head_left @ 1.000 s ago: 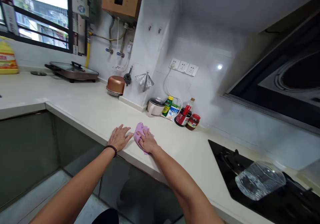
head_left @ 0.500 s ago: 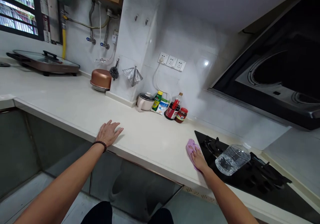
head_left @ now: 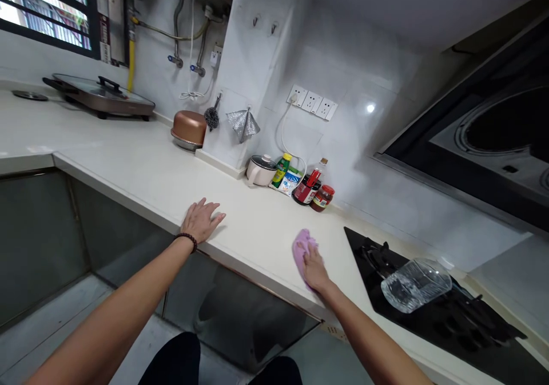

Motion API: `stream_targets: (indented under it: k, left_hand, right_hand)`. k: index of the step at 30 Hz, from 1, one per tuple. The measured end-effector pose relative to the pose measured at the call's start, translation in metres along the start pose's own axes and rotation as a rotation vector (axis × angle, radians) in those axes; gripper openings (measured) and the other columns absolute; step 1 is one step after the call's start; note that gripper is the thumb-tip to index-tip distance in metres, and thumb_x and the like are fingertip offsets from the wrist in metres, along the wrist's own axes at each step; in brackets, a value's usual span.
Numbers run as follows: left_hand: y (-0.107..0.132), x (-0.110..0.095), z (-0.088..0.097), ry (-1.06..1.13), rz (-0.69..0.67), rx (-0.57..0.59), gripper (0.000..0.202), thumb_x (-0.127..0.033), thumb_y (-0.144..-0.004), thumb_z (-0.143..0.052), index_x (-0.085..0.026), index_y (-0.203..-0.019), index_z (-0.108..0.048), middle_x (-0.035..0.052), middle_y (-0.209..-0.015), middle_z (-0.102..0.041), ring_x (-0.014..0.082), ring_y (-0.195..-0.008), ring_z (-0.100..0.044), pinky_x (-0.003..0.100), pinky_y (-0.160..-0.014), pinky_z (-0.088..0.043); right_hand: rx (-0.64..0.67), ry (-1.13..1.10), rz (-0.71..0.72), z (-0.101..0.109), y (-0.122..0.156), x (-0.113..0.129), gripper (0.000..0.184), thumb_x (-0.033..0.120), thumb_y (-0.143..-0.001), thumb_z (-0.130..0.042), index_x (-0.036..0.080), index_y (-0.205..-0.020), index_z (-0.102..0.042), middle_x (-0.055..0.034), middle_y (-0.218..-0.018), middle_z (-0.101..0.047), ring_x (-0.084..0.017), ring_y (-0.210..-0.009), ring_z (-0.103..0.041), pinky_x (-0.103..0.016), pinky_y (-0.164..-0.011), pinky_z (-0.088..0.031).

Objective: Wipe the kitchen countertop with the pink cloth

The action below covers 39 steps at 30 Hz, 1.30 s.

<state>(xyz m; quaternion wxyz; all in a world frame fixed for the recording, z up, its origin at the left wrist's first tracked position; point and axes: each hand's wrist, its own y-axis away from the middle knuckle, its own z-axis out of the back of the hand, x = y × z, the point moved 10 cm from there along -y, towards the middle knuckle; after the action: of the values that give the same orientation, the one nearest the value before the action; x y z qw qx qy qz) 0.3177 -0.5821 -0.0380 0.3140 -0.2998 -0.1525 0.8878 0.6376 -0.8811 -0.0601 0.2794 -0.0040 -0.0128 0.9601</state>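
Note:
My left hand (head_left: 201, 220) rests near the front edge of the white countertop (head_left: 257, 230), fingers spread and holding nothing. A dark bead bracelet circles that wrist. On the counter to the right, my right hand (head_left: 315, 266) presses a crumpled pink-purple cloth (head_left: 303, 243) against the surface, its fingers bent over the cloth. The cloth's underside is hidden. Just right of that hand lies the black gas stove (head_left: 364, 259), with a clear glass vessel (head_left: 416, 285) tilted on it.
Along the wall stand a small lidded pot (head_left: 261, 171), a green bottle (head_left: 281, 170), a dark jar (head_left: 306, 190) and a red-lidded jar (head_left: 322, 198). A copper-coloured pot (head_left: 189, 127) and an electric griddle (head_left: 103, 96) sit further left. A range hood (head_left: 484, 127) overhangs the stove.
My right hand has slid left with the cloth, away from the stove's edge. My left hand stays on the counter. The view has shifted slightly.

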Motion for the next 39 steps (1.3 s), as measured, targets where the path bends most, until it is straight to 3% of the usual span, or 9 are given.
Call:
stream_targets:
  k: [5,8,11,15,18,21,28,33,39]
  left_hand:
    - [0.001,-0.001,0.003,-0.013,0.011,0.013,0.064,-0.058,-0.103,-0.041,-0.019,-0.148,-0.064,0.0117,-0.155,-0.064,0.0329,-0.16,-0.038,0.052,-0.132,-0.027]
    - [0.002,-0.001,0.006,-0.024,-0.002,0.009,0.064,-0.057,-0.104,-0.038,-0.019,-0.149,-0.063,0.0117,-0.156,-0.064,0.0328,-0.16,-0.038,0.052,-0.132,-0.028]
    - [0.001,-0.001,0.007,-0.05,-0.039,0.01,0.063,-0.054,-0.103,-0.037,-0.019,-0.148,-0.064,0.0116,-0.154,-0.065,0.0333,-0.158,-0.041,0.053,-0.13,-0.032]
    - [-0.003,0.004,0.003,-0.093,-0.067,0.027,0.063,-0.051,-0.1,-0.038,-0.019,-0.146,-0.067,0.0137,-0.15,-0.068,0.0361,-0.154,-0.047,0.055,-0.125,-0.039]
    - [-0.007,0.007,-0.001,-0.109,-0.078,0.043,0.065,-0.052,-0.1,-0.035,-0.017,-0.145,-0.067,0.0169,-0.15,-0.068,0.038,-0.154,-0.046,0.055,-0.123,-0.041]
    - [-0.009,0.007,-0.004,-0.131,-0.072,0.083,0.067,-0.053,-0.103,-0.031,-0.014,-0.145,-0.066,0.0171,-0.152,-0.066,0.0379,-0.156,-0.044,0.054,-0.125,-0.04]
    - [-0.01,0.01,-0.007,-0.128,-0.041,0.124,0.076,-0.056,-0.102,-0.025,-0.008,-0.144,-0.065,0.0186,-0.154,-0.064,0.0397,-0.156,-0.043,0.055,-0.125,-0.04]
    - [-0.011,0.01,-0.006,-0.132,-0.034,0.108,0.076,-0.059,-0.099,-0.023,-0.013,-0.141,-0.068,0.0148,-0.152,-0.066,0.0375,-0.155,-0.045,0.053,-0.123,-0.042]
    - [-0.01,0.01,-0.007,-0.102,-0.031,0.108,0.078,-0.061,-0.094,-0.024,-0.015,-0.138,-0.069,0.0142,-0.15,-0.068,0.0389,-0.156,-0.044,0.054,-0.125,-0.04]
  right_hand:
    - [0.125,-0.103,0.263,0.007,-0.026,0.164,0.063,0.043,-0.11,-0.031,0.029,-0.172,-0.028,-0.0098,-0.182,-0.01,-0.034,-0.168,-0.001,-0.055,-0.136,-0.011]
    - [0.166,-0.155,0.437,0.005,-0.034,0.242,0.065,0.045,-0.11,-0.033,0.027,-0.172,-0.026,-0.0104,-0.182,-0.004,-0.034,-0.168,0.003,-0.056,-0.136,-0.008]
    - [0.164,-0.2,0.534,0.001,-0.039,0.287,0.064,0.048,-0.11,-0.034,0.03,-0.17,-0.029,-0.0087,-0.182,-0.002,-0.035,-0.168,0.002,-0.062,-0.134,-0.01]
    - [0.148,-0.272,0.57,-0.001,-0.038,0.296,0.063,0.052,-0.109,-0.037,0.032,-0.169,-0.034,-0.0068,-0.182,-0.005,-0.035,-0.168,0.001,-0.064,-0.133,-0.014]
    - [0.153,-0.315,0.583,0.0,-0.025,0.273,0.063,0.052,-0.108,-0.04,0.035,-0.168,-0.035,-0.0057,-0.182,-0.008,-0.034,-0.168,-0.002,-0.06,-0.135,-0.013]
    - [0.155,-0.346,0.556,0.005,-0.004,0.224,0.062,0.051,-0.107,-0.043,0.037,-0.168,-0.036,-0.0048,-0.182,-0.01,-0.033,-0.168,-0.004,-0.058,-0.135,-0.01]
    - [0.103,-0.295,0.257,0.018,0.069,0.027,0.063,0.041,-0.105,-0.043,0.031,-0.167,-0.039,-0.007,-0.18,-0.015,-0.03,-0.168,-0.007,-0.054,-0.136,-0.011]
    - [-0.016,-0.159,0.037,0.006,0.117,-0.095,0.064,0.036,-0.105,-0.037,0.027,-0.168,-0.038,-0.0093,-0.179,-0.022,-0.03,-0.168,-0.012,-0.055,-0.135,-0.017]
    - [-0.118,-0.082,-0.046,-0.009,0.107,-0.148,0.065,0.041,-0.106,-0.033,0.022,-0.168,-0.039,-0.0116,-0.178,-0.027,-0.031,-0.167,-0.016,-0.053,-0.136,-0.019]
